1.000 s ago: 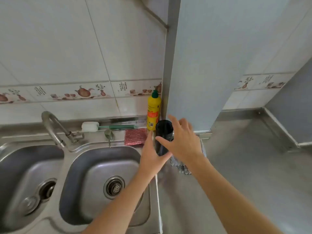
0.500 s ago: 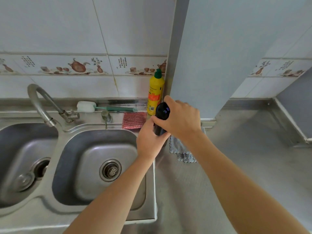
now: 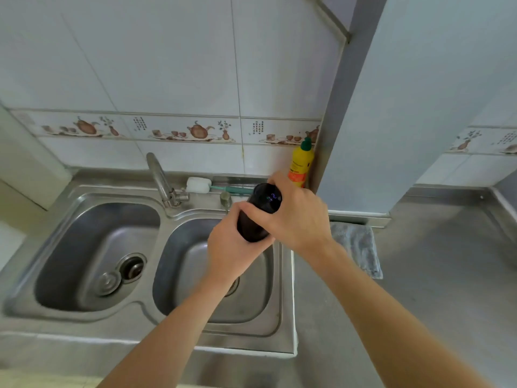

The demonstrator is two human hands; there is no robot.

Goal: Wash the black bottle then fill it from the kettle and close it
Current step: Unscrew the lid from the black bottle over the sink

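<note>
The black bottle [image 3: 253, 222] is held tilted above the right sink basin [image 3: 193, 264], its top leaning toward the wall. A small blue display glows on its lid [image 3: 269, 196]. My left hand [image 3: 232, 247] grips the bottle's lower body from below. My right hand [image 3: 293, 217] wraps around the lid at the top. No kettle is in view.
A steel tap [image 3: 159, 177] stands between the two basins, with the left basin [image 3: 92, 253] holding a loose plug. A bottle brush [image 3: 201, 185] and a yellow detergent bottle [image 3: 301, 163] sit at the back ledge. A grey cloth [image 3: 358, 247] lies on the steel counter to the right.
Both hands lifted the bottle from the counter edge and carried it left over the right basin. The right hand closed onto the lid. The camera swung left.
</note>
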